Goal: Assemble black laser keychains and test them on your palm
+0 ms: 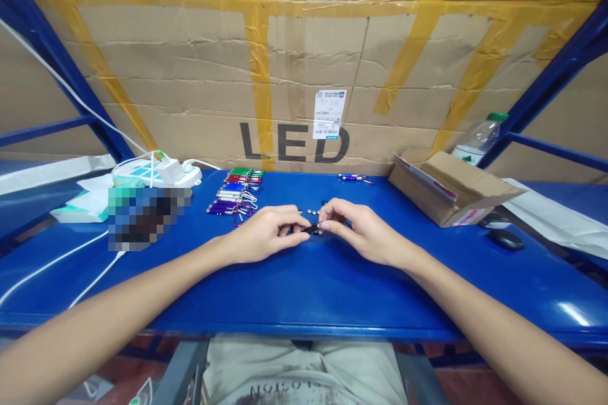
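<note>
Two hands meet at one small black cylinder [312,228], over the tabletop [285,297] and about midway between its left and right edges. Your left hand [268,234] has its thumb and fingers closed on the left end; your right hand [363,228] pinches the other end between thumb and forefinger, the remaining fingers curled. Whether those right fingertips also hold a separate tiny part, you cannot tell from here.

For good handling, let the left hand be the steady one and make the fine movements with the right, both ends in one line—a slant would probably make small parts bind or slip. Work low, too: the small round pieces [311,211] lie just beyond your fingers, and a loose sleeve of motion could scatter them. Give the coloured tubes with clips [232,195], left of you towards the far edge, a wide berth.
</note>
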Available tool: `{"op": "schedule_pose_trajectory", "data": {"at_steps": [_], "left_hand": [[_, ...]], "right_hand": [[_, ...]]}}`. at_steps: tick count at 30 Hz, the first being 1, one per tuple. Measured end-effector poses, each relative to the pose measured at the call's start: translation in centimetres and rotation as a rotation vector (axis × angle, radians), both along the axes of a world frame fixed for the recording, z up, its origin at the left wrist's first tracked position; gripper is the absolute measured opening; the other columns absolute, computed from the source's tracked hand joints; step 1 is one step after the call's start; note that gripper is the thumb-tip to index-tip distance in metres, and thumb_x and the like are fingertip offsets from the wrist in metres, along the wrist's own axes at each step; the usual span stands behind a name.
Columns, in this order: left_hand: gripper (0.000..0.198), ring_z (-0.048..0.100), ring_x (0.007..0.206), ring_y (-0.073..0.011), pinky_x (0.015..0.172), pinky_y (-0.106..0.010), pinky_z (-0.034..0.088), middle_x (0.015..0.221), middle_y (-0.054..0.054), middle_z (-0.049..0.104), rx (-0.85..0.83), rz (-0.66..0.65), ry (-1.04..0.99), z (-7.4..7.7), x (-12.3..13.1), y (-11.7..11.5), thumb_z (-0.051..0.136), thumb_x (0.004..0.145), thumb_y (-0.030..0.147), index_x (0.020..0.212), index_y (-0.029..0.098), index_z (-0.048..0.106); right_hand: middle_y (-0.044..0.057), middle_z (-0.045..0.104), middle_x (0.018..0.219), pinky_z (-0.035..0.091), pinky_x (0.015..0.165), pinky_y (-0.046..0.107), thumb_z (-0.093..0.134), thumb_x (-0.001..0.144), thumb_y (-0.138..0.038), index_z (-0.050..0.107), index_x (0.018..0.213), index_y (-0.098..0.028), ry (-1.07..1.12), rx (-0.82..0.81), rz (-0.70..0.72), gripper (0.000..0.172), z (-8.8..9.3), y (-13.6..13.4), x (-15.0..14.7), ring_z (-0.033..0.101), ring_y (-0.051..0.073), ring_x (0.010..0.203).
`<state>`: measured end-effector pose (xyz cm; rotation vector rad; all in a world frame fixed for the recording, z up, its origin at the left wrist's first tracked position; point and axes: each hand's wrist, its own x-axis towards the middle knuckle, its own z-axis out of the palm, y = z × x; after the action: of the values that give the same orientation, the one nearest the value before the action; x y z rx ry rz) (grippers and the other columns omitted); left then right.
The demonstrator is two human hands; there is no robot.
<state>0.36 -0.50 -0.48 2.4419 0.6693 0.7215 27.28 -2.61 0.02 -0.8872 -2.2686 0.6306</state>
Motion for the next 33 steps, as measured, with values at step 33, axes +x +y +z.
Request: {"op": "schedule_pose_trajectory", "data": {"at_steps": [33], "left_hand": [[0.026,0.052,0.075,-0.0206,0.069,-0.036,0.037,0.083,-0.004,0.061,0.929,0.122,0.166,0.0,-0.3,-0.2,0.049,0.113,0.024,0.096,0.021,0.069]], "right_hand": [[-0.002,0.064,0.074,0.029,0.050,0.025,0.090,0.081,-0.051,0.065,0.086,-0.017,0.502,-0.875,-0.064,0.043,-0.4,-0.4,-2.0,0.043,0.008,0.054]]}}
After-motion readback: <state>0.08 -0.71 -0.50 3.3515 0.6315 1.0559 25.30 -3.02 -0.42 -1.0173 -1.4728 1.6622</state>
